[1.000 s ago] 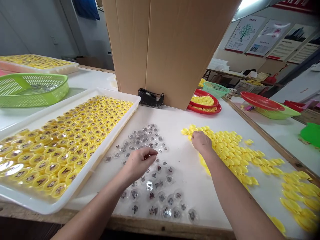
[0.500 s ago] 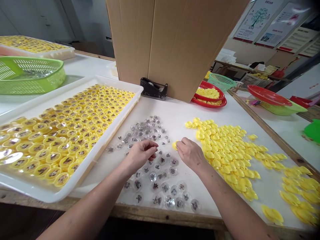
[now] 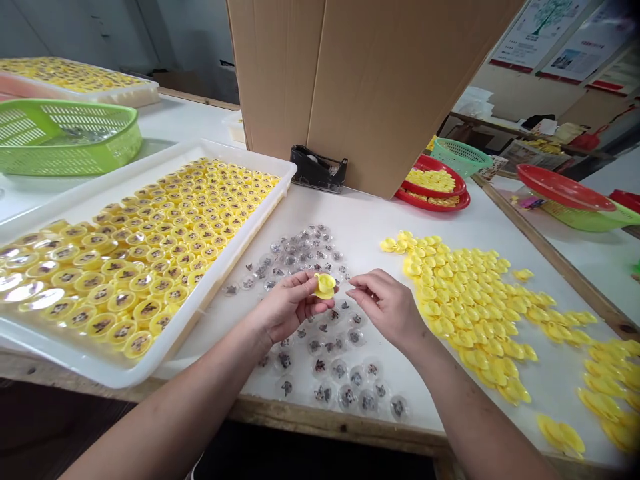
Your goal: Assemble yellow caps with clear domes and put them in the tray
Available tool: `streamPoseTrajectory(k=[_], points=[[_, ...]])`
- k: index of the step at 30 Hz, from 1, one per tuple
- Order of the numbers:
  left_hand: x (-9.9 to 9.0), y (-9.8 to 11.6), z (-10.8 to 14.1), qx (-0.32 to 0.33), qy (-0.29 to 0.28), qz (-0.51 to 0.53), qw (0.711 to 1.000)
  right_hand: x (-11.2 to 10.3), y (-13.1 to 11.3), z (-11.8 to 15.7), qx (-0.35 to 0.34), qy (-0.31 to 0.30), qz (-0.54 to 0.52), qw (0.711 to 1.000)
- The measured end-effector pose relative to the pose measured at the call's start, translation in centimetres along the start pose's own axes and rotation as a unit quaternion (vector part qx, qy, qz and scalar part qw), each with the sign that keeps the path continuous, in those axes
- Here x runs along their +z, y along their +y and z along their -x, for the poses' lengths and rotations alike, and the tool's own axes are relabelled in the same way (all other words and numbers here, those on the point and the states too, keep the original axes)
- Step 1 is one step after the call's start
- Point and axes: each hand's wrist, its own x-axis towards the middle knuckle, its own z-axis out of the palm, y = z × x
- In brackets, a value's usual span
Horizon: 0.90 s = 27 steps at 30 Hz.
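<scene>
My left hand pinches a small yellow cup-shaped plastic piece with a round flared base, held above the table. Just right of it hovers my right hand, its thumb and forefinger slightly apart with nothing visible between them. Beneath and around both hands lie many clear round plastic caps with small dark animal pictures. To the right of my right hand spreads a heap of yellow plastic pieces.
A white tray of yellow pieces with pictured tops stands at left, a green basket behind it. A cardboard box, black tape dispenser and red plates stand at the back. A wooden edge runs along the front.
The yellow piece has gone from my right hand's fingertips into my left hand. My right hand's fingers have parted from it. The view has shifted slightly.
</scene>
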Motion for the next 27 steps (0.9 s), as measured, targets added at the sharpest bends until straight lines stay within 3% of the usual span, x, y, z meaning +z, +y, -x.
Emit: streamPoseTrajectory(k=[3,7,12,17,21,24,27], points=[[-0.1,0.3,-0.2,0.020,0.018,0.009,1.000,0.9,1.8,0.1,0.095,-0.101,0.085,0.987],[-0.3,0.2,-0.2,0.027,0.012,0.014,0.999,2.1,2.4,0.2,0.090,-0.150,0.096,0.980],[-0.7,-0.1,-0.3,0.030,0.011,0.019,0.999,2.3,1.9,0.5,0.072,-0.140,0.089,0.983],[-0.7,-0.7,-0.4,0.033,-0.011,0.012,0.999,0.4,0.5,0.3,0.047,-0.106,0.054,0.992],[-0.2,-1.4,-0.3,0.017,-0.030,-0.001,0.999,-1.1,-1.5,-0.3,-0.017,-0.069,0.006,0.997],[0.2,-1.7,-0.1,0.010,-0.050,-0.001,0.999,-1.7,-2.6,-0.8,-0.050,-0.073,-0.015,0.996],[0.3,-1.8,0.0,0.013,-0.062,0.006,0.998,-1.9,-2.8,-1.0,-0.036,-0.084,-0.064,0.994]])
